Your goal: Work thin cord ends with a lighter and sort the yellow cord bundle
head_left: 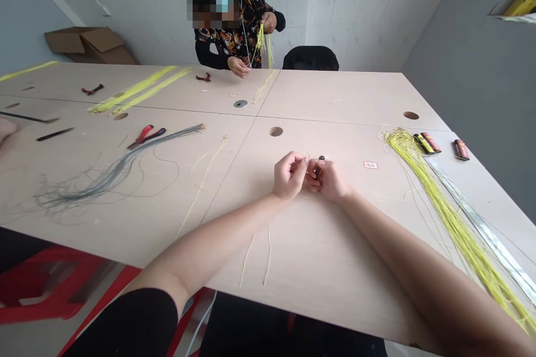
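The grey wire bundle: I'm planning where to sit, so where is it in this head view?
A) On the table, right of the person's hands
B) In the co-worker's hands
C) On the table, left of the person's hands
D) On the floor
C. The grey wire bundle lies on the table, to the left of the left hand and the right hand.

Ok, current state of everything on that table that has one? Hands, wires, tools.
left hand: fingers pinched, held item too small to tell
right hand: gripping small dark part
yellow wire bundle: loose, spread on table
grey wire bundle: loose, strands splayed
red-handled pliers: lying on table, handles apart
co-worker's hand: raised, holding yellow strands
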`<state>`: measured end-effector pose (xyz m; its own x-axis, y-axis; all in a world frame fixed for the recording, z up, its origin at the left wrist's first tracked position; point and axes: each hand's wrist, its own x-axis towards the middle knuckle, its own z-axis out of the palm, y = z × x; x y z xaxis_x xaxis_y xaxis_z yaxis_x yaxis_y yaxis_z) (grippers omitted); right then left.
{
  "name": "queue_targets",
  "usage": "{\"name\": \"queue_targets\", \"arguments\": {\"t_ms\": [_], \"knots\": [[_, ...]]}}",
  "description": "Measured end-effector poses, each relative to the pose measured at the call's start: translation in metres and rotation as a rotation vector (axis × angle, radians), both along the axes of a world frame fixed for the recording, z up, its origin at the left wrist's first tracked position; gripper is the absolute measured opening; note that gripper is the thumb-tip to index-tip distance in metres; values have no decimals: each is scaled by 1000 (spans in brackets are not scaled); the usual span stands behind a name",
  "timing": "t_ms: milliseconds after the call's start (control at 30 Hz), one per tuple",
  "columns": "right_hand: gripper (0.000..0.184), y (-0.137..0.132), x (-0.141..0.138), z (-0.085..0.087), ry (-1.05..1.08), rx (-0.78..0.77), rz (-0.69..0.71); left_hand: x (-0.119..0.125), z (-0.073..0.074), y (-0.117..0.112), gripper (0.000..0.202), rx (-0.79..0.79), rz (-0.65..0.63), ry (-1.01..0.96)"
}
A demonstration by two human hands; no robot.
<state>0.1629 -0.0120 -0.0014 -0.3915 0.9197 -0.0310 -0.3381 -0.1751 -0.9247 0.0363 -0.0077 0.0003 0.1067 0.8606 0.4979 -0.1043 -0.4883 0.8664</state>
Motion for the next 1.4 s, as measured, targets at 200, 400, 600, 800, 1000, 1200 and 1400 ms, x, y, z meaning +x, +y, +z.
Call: {"name": "queue_targets", "arguments": {"t_ms": [200,400,600,800,1000,1200,1400], "knots": [[36,-1,2,6,36,-7,87,-1,-3,2,32,62,96,53],[35,-2,0,3,29,11,77,-2,-6,3,33,77,92,94],[31,-2,-6,3,-17,-100,-18,-2,-7,1,33,89,89,130],[32,1,-6,4,-33,-170,-16,0,-5,-1,33,67,111,146],[33,2,-6,3,-40,-180,-15,-1,-9,0,31,21,103,134],[33,1,-7,4,-48,-173,-27,-1,-8,1,33,-6,104,124],[33,0,-7,4,-65,-174,-42,-1,-7,0,33,6,111,147]]}}
